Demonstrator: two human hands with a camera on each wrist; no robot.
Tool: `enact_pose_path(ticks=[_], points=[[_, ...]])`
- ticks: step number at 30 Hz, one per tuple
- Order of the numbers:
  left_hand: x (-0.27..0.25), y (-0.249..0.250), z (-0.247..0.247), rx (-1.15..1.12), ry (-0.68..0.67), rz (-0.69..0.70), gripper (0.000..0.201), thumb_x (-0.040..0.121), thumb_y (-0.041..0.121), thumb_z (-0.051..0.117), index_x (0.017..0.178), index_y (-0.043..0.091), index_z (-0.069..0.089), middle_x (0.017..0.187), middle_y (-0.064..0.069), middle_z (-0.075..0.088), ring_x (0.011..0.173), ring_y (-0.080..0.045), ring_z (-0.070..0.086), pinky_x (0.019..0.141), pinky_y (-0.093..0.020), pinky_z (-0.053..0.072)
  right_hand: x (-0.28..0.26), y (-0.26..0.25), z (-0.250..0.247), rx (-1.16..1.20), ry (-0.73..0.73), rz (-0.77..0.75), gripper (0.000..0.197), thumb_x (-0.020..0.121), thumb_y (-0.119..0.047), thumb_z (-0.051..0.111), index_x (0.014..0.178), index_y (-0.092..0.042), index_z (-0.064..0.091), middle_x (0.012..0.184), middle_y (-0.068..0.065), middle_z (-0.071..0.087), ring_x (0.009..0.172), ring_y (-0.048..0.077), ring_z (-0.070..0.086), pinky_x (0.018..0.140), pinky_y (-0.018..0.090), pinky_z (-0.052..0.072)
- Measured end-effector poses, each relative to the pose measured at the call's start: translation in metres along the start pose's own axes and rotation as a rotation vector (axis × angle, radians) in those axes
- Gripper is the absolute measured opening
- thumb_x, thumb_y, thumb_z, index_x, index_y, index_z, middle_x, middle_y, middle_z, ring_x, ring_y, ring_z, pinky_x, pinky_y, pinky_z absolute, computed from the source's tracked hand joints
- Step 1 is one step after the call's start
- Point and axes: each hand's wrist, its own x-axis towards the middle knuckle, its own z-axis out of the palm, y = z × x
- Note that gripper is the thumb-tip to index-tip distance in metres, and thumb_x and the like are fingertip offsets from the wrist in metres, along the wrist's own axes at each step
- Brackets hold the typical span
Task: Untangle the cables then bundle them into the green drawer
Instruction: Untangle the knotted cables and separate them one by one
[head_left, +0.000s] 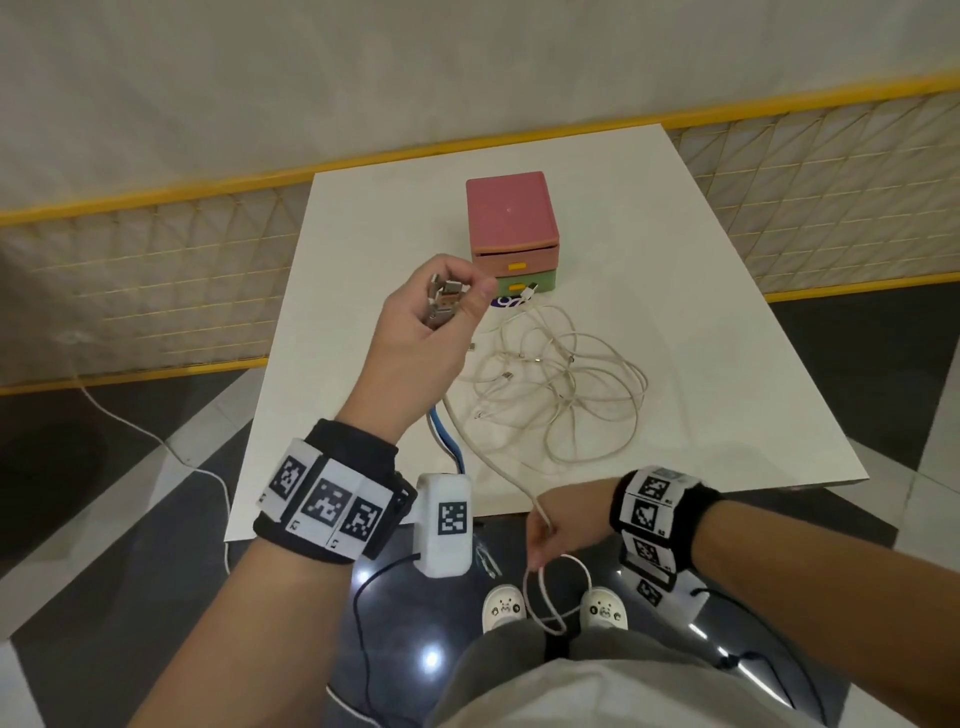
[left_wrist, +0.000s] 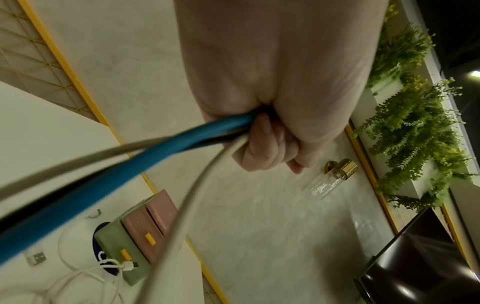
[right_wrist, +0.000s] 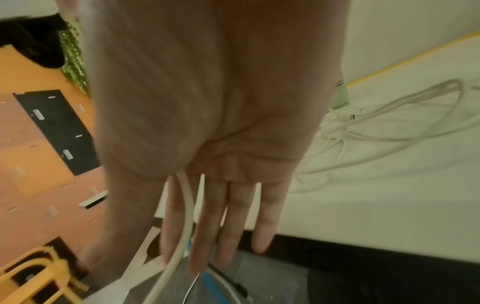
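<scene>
The left hand (head_left: 426, 322) is raised over the bench's near-left part, its fingers curled tight round a cluster of connector plugs (head_left: 442, 301), with a blue cable (left_wrist: 124, 170) and at least two pale ones running out of the bottom of the fist. The right hand (head_left: 556, 525) hangs just past the near edge of the bench (head_left: 727, 260), fingers long and nearly straight; one white cable (right_wrist: 185, 222) runs along the palm between them and drops into a loop over the floor. Whether a thumb pins that cable I cannot tell.

This looks like the untangling stage: the ends are gathered in one fist and a single strand is being drawn clear. Most of the work seems undone, since a loose tangle of white cables (head_left: 550, 384) lies in the middle of the bench, its far strands reaching the front of the green drawer (head_left: 524, 286). That drawer is the bottom one of a small unit near the far edge, under a pink drawer (head_left: 514, 260), and appears closed.

The next move probably calls for running the strand out to its free end, keeping it from snagging the heap, before coiling. The drawer must still be pulled open.

No brand or readable writing shows; the wristbands (head_left: 327, 499) carry only black-and-white square markers, and a dark blue patch with white marks (head_left: 506, 302) at the drawer's foot is illegible.
</scene>
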Motion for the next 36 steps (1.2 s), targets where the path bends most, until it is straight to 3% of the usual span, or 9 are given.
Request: enact_pose_path(ticks=[4,6,9,12,14,17,24,29,36], points=[[-0.001,-0.006,0.000,0.012,-0.011,-0.022,0.007,0.098,0.016,0.058,0.093,0.011,0.058,0.049,0.017,0.045,0.045,-0.007,0.029,0.046,-0.020,0.027,-0.012,-0.010,-0.029,0.132,0.120,-0.052,0.098,0.071,-0.033,0.082,0.149,-0.026,0.023,0.146,-0.005,0.038,0.132,0.010,0.036,0.107,0.023,0.026],[-0.002,-0.013,0.002,0.026,-0.015,-0.036,0.008,0.097,0.018,0.059,0.089,0.016,0.059,0.051,0.016,0.045,0.047,-0.012,0.027,0.047,-0.024,0.026,-0.018,-0.024,-0.047,0.191,0.220,-0.139,0.106,0.069,-0.040,0.082,0.150,-0.032,0.014,0.150,-0.009,0.033,0.137,0.007,0.029,0.113,0.025,0.022],[-0.007,-0.022,0.014,0.086,-0.055,-0.019,0.009,0.096,0.020,0.060,0.087,0.020,0.061,0.056,0.015,0.050,0.048,-0.006,0.039,0.049,-0.020,0.033,-0.019,-0.051,-0.066,0.429,0.434,-0.367,0.064,0.081,-0.031,0.073,0.134,-0.015,0.042,0.136,0.003,0.053,0.129,0.016,0.048,0.112,0.031,0.036],[-0.006,-0.022,0.020,0.124,-0.024,0.015,0.010,0.096,0.021,0.060,0.087,0.021,0.061,0.068,0.015,0.058,0.057,0.000,0.049,0.058,-0.015,0.040,-0.009,-0.069,-0.063,0.518,0.562,-0.466,0.015,0.099,-0.015,0.046,0.101,-0.007,0.058,0.091,0.020,0.065,0.089,0.024,0.066,0.093,0.033,0.050],[0.000,-0.018,0.012,0.022,0.081,0.019,0.013,0.099,0.019,0.056,0.085,0.018,0.059,0.056,0.016,0.052,0.048,0.000,0.041,0.049,-0.013,0.035,0.003,-0.060,-0.042,0.430,0.571,-0.443,0.021,0.103,-0.018,0.034,0.091,-0.022,0.050,0.077,0.012,0.054,0.069,0.018,0.058,0.081,0.038,0.051],[0.008,-0.012,-0.006,-0.166,0.236,0.015,0.023,0.101,0.024,0.051,0.080,0.018,0.054,0.048,0.014,0.035,0.041,-0.005,0.027,0.041,-0.016,0.024,0.015,-0.028,-0.009,0.284,0.528,-0.320,0.012,0.103,-0.020,0.031,0.096,-0.015,0.040,0.081,0.016,0.053,0.073,0.029,0.057,0.072,0.040,0.052],[0.006,-0.024,-0.022,-0.256,0.207,-0.191,0.048,0.089,0.065,0.044,0.071,0.021,0.045,0.057,0.002,0.024,0.047,-0.011,0.017,0.041,-0.022,0.015,-0.001,0.002,-0.035,0.190,0.494,-0.229,0.043,0.094,-0.043,0.050,0.132,-0.022,0.048,0.117,-0.003,0.054,0.111,0.010,0.051,0.098,0.022,0.039],[0.011,-0.033,-0.017,-0.262,0.246,-0.262,0.043,0.103,0.034,0.042,0.064,0.017,0.042,0.052,0.005,0.033,0.042,-0.010,0.020,0.042,-0.023,0.013,0.026,0.015,-0.081,0.143,0.952,-0.045,0.018,0.094,-0.013,0.050,0.104,-0.010,0.065,0.096,0.001,0.056,0.080,0.014,0.053,0.076,0.026,0.042],[0.020,-0.040,-0.014,-0.229,0.245,-0.240,0.039,0.102,0.038,0.044,0.071,0.016,0.050,0.057,0.001,0.027,0.047,-0.012,0.018,0.043,-0.024,0.013,0.085,-0.007,-0.089,-0.121,0.683,0.035,0.026,0.093,-0.005,0.046,0.110,-0.014,0.064,0.113,0.007,0.047,0.090,0.026,0.059,0.082,0.034,0.049]])
